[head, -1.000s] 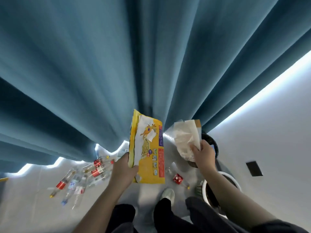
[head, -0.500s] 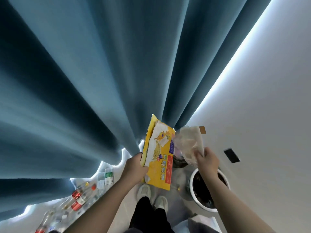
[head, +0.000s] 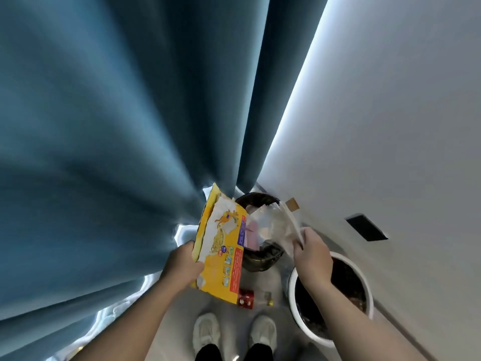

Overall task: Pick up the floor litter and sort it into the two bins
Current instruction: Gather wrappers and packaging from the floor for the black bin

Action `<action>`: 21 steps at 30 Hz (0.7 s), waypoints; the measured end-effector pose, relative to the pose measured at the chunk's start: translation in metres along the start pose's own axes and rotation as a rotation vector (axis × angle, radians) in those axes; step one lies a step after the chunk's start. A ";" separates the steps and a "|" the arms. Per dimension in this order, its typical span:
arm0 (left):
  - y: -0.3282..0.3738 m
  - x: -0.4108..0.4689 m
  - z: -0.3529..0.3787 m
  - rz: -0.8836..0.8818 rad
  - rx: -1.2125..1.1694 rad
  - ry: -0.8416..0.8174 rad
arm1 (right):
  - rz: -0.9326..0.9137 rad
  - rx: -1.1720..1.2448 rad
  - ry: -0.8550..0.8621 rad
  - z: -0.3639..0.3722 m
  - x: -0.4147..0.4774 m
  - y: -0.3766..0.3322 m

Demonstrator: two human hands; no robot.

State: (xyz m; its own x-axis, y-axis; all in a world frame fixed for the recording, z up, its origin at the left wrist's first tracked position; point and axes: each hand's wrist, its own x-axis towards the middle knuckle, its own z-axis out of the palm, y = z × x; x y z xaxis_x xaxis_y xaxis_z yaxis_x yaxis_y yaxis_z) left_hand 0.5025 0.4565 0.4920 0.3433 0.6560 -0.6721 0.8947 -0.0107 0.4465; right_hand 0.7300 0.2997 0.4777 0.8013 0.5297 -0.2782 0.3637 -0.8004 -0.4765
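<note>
Standing closer to the two bins than a second ago, the person now holds both pieces of litter over the dark bin (head: 256, 261); the scattered bottles at left have dropped out of view. The left hand (head: 182, 267) grips the near edge of a torn yellow carton (head: 221, 256), fingers curled round it, the carton tilted with its far end reaching the bin's rim. The right hand (head: 312, 256) pinches a crumpled clear plastic wrapper (head: 273, 225) above the dark bin's opening. A white bin (head: 292, 306) with a dark liner stands just beside it, under the right forearm. One red-labelled bottle (head: 250, 298) lies on the grey floor (head: 182, 321) ahead of two pale shoes (head: 207, 332). A blue curtain (head: 130, 126) hangs at left.
</note>
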 end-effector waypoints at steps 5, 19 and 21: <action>-0.034 0.078 0.053 -0.033 -0.119 -0.008 | -0.186 -0.147 0.087 0.086 0.075 0.023; -0.123 0.174 0.086 0.023 -0.159 0.013 | -0.393 -0.757 -0.709 0.305 0.146 0.107; -0.122 0.172 0.083 0.035 -0.157 0.015 | -0.391 -0.809 -0.806 0.307 0.156 0.108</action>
State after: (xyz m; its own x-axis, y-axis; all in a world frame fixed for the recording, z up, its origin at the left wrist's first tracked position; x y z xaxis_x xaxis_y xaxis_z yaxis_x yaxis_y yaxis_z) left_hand 0.4759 0.5076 0.2731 0.3680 0.6688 -0.6460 0.8263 0.0833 0.5570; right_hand 0.7482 0.3820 0.1271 0.1489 0.5680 -0.8095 0.9389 -0.3381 -0.0645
